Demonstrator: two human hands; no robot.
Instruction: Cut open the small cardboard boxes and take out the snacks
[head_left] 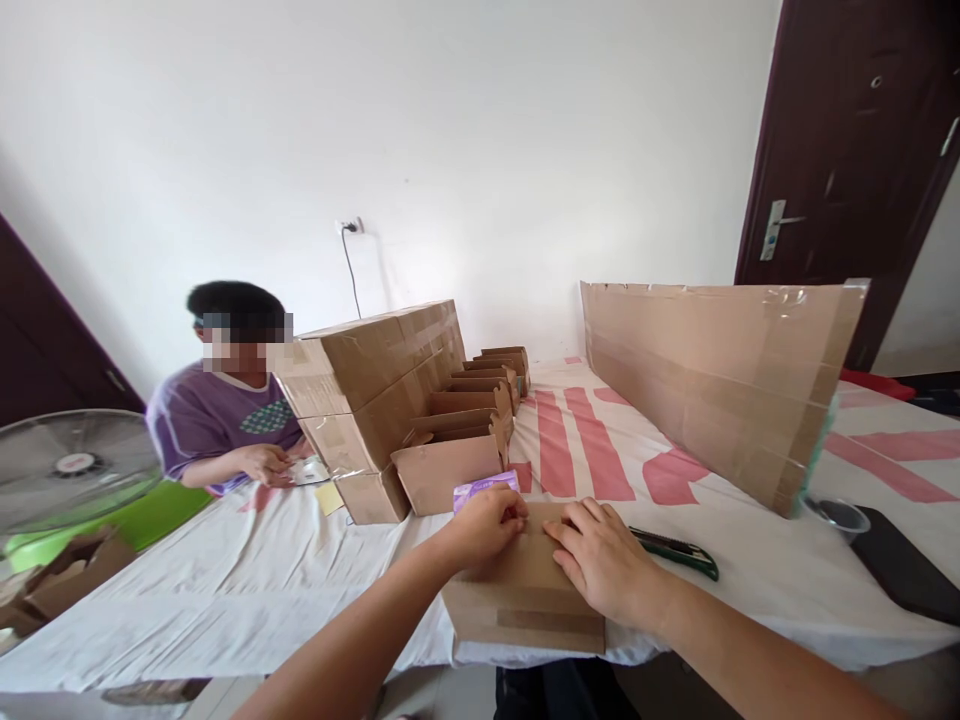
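Observation:
A closed cardboard box [529,615] lies at the near edge of the cloth-covered table, with both my hands on its top. My left hand [486,527] rests over the box's left part, its fingers curled together; whatever they may hold is hidden. My right hand [606,560] lies on the right part of the top with its fingers stretched out and slightly apart. A purple packet [487,486] shows just behind my left hand. To the right of my right hand lies a green utility knife [679,552].
Stacked cardboard boxes [375,400] stand left of centre, beside a row of open boxes [450,470]. A tall cardboard panel [712,380] stands at right. Farther right lie a clear dish [840,516] and a black phone [911,565]. A person [229,420] sits at left, near a fan [75,465].

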